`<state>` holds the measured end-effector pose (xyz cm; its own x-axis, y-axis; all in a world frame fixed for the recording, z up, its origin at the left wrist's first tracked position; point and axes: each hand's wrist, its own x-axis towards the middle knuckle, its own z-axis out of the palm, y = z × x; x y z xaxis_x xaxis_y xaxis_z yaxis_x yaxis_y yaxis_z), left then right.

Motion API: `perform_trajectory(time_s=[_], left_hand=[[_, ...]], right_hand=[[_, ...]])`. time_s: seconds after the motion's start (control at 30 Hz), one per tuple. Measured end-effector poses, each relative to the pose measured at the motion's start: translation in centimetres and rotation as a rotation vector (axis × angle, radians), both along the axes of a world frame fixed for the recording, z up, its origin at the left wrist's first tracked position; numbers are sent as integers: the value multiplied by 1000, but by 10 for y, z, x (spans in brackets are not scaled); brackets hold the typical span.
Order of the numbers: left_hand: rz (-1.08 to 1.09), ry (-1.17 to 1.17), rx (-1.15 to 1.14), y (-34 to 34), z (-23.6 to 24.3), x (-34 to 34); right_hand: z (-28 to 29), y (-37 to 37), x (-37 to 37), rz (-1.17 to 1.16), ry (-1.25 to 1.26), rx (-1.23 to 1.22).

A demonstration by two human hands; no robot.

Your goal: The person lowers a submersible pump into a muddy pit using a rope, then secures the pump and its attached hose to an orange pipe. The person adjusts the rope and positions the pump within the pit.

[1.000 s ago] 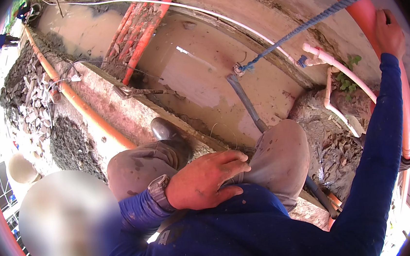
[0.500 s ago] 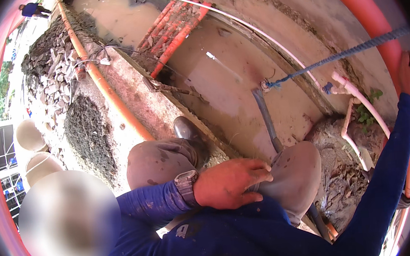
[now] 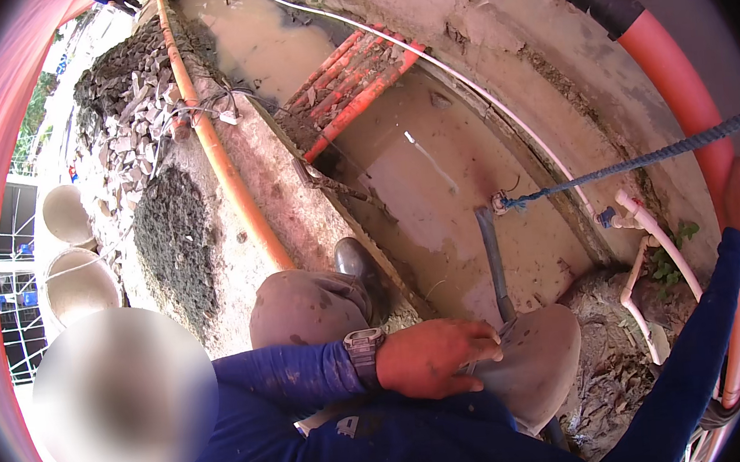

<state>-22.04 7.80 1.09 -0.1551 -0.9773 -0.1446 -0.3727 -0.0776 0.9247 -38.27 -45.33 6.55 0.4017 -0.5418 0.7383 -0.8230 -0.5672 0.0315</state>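
Observation:
My left hand (image 3: 438, 359), with a grey wristwatch (image 3: 365, 355) above it, hangs over my bent right knee (image 3: 539, 357). Its fingers are loosely bent and apart, with nothing in them. Out at the right edge, my right hand (image 3: 739, 197) is closed on a thick orange-red pipe (image 3: 676, 72) that curves down past my right arm; some of its fingers are hard to see there. Ahead of my knees lies a trench of muddy brown water (image 3: 402, 193). A grey pipe (image 3: 492, 260) sticks out of it, near the frayed end of a blue rope (image 3: 628, 163).
Orange pipes (image 3: 345, 123) bridge the trench, carrying rubble. A long orange pipe (image 3: 229, 177) runs along the left concrete bank, beside broken stones (image 3: 133, 120) and dark gravel (image 3: 175, 235). A thin white pipe (image 3: 500, 105) follows the far wall. Pale pipe pieces (image 3: 658, 228) stand at right.
The view has shifted, so the trench and banks sit lower and farther right in the picture. My left hand stays over the knee and my right hand stays at the orange-red pipe.

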Motion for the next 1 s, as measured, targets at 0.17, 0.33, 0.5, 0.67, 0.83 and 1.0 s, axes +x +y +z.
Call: perform_trajectory(time_s=[0.17,0.33,0.5,0.67,0.83,1.0], left_hand=[[-6,11,4,-1,1,1],[-18,10,25,-3,2,2],[-1,4,8,-4,2,2],[-20,5,10,-8,3,3],[-9,-33,4,-8,3,1],[-13,-39,9,-8,2,1]], right_hand=[[-1,-2,0,-14,48,-31],[-9,-43,-21,-141,62,111],[0,-25,-10,-203,65,187],[10,-6,0,-229,71,211],[9,-6,-1,-222,53,189],[11,-1,3,-239,45,221]])
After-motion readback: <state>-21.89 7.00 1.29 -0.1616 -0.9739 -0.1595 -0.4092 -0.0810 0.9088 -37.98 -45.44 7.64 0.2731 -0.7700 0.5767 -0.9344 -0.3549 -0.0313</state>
